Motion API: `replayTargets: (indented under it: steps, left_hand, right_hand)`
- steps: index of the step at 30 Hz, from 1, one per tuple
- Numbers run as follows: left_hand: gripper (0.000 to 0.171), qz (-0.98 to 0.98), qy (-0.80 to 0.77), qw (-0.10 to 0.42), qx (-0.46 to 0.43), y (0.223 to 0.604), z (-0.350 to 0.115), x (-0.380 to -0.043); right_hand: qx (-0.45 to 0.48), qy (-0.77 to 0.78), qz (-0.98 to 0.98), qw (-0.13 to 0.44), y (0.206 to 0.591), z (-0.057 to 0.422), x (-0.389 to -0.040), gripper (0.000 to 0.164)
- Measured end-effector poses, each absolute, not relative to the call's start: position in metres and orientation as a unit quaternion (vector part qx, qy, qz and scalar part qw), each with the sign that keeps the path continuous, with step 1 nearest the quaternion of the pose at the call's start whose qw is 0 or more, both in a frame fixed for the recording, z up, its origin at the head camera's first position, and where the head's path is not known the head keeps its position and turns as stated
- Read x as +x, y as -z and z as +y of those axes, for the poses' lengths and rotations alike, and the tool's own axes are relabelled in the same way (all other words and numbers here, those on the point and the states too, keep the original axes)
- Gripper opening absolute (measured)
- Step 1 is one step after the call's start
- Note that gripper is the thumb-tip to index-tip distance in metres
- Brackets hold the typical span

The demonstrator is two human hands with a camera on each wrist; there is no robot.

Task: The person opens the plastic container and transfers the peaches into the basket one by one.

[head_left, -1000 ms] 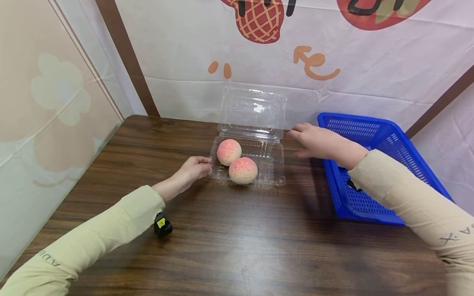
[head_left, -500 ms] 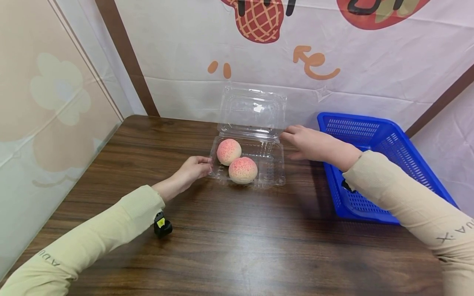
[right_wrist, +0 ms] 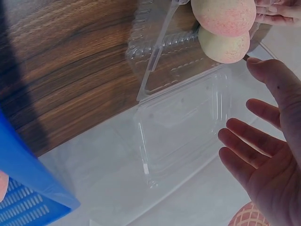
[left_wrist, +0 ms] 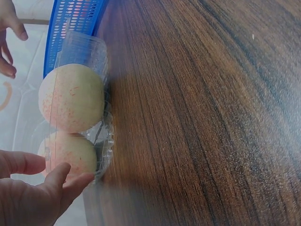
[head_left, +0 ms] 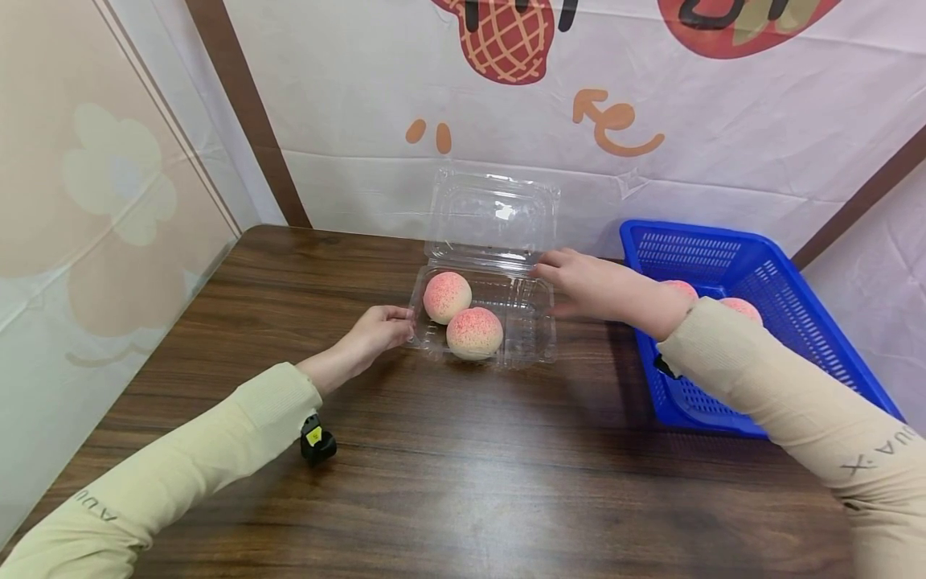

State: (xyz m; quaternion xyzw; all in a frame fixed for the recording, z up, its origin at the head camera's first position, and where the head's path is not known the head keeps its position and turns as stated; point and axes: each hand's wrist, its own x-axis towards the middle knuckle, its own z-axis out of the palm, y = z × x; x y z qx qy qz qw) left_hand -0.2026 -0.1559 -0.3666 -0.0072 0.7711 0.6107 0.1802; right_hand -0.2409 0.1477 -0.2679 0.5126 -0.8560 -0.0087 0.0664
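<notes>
A clear plastic clamshell box [head_left: 531, 330] lies on the table with its lid [head_left: 495, 213] raised at the back. Two round, pink-topped peaches [head_left: 447, 296] sit in its left part. My left hand [head_left: 370, 339] pinches the box's left edge; thumb and fingers come from either side of the rim in the left wrist view. Over the box's right rim, beside the lid's hinge, hovers my right hand [head_left: 589, 285]. Its fingers are spread and relaxed in the right wrist view, with nothing in the palm [right_wrist: 277, 183].
A blue plastic basket [head_left: 654, 386] stands to the right, under my right forearm. Pink-topped peaches [head_left: 741, 308] lie in it, partly hidden by the sleeve. A printed cloth [head_left: 347, 121] hangs behind the wooden table [head_left: 434, 466].
My right hand has moved left from beside the basket to the box's right rim. Peaches in the basket have come into view. The left hand has stayed at the box's edge.
</notes>
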Motion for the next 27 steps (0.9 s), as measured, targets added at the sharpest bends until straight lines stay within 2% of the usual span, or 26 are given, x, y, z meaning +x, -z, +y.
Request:
replayTargets:
  steps: [16, 27]
  left_hand:
    - [0.044, 0.769, -0.613, 0.18, -0.01, 0.367, -0.156, -0.203]
    - [0.044, 0.768, -0.613, 0.184, -0.011, 0.368, -0.156, -0.204]
  right_hand:
    - [0.511, -0.001, -0.858, 0.051, 0.27, 0.134, -0.237, 0.049]
    - [0.492, 0.01, -0.87, 0.019, 0.272, 0.122, -0.234, 0.051]
